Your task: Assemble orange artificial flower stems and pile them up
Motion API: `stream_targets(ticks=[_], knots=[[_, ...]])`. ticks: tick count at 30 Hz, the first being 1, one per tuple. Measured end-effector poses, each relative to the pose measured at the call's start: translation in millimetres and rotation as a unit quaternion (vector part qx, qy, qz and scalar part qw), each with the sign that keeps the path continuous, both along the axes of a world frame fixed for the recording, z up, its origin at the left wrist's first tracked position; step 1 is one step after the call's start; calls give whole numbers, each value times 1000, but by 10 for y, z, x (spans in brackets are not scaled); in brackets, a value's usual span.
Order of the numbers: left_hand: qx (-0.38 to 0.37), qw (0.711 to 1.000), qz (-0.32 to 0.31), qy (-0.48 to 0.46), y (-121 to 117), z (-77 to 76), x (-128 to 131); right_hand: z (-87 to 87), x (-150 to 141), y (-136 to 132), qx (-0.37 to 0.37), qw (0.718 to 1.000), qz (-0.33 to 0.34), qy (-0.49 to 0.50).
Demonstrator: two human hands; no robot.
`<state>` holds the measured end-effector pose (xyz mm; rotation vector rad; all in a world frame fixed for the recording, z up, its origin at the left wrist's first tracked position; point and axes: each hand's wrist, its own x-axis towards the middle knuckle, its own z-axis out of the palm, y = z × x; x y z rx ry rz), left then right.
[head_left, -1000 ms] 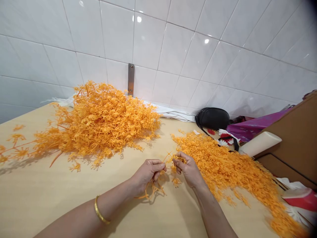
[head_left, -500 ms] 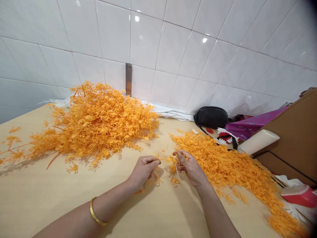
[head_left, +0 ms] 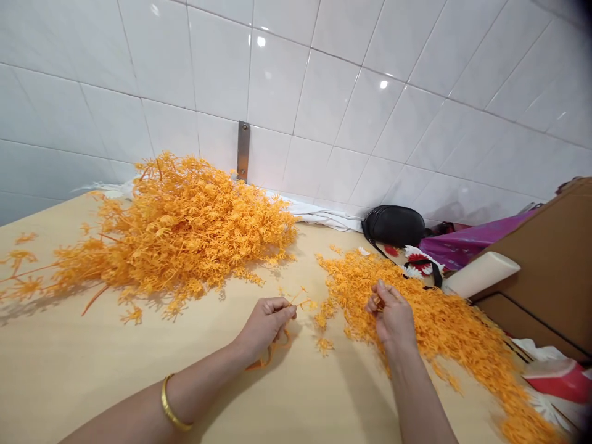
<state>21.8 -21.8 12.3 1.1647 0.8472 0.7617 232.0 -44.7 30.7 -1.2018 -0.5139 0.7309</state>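
My left hand (head_left: pixel 266 322) is closed in a pinch on a thin orange plastic sprig (head_left: pixel 296 303), whose stem trails under the palm onto the wooden table (head_left: pixel 83 364). A gold bangle is on that wrist. My right hand (head_left: pixel 393 317) is over the near edge of the right-hand heap of small orange plastic pieces (head_left: pixel 444 320), fingers pinched on a small orange piece. A few loose orange bits (head_left: pixel 324 345) lie on the table between the hands. A big pile of orange plastic branches (head_left: pixel 180 228) lies to the left, behind my left hand.
A white tiled wall (head_left: pixel 324 92) runs behind the table with a metal bracket (head_left: pixel 243 151). A black pouch (head_left: pixel 393 226) sits at the back, next to purple cloth (head_left: pixel 467 243). A white roll (head_left: pixel 481 274) and a brown box (head_left: pixel 550 271) stand at the right.
My right hand has moved away from my left hand to the right, over the heap of small pieces. My left hand stays put with the sprig.
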Motion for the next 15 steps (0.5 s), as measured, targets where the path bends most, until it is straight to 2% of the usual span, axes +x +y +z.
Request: stream_targets(ticks=[2,5,7,13,15], knots=[[2,1000,9,-2,13,-13,9,3,-28,-15,-34,997,55,-48],[5,1000,26,-5,14,-19,27,-14,-221,-38,-74,974,193,-94],[8,999,32,-6,3,-18,35,-23,-339,-51,-80,960,245,-111],[27,1000,8,3,-41,-19,58,-62,-486,-70,-110,920,320,-197],[37,999,-11,9,-53,-7,61,-92,-538,-66,-102,919,319,-208]])
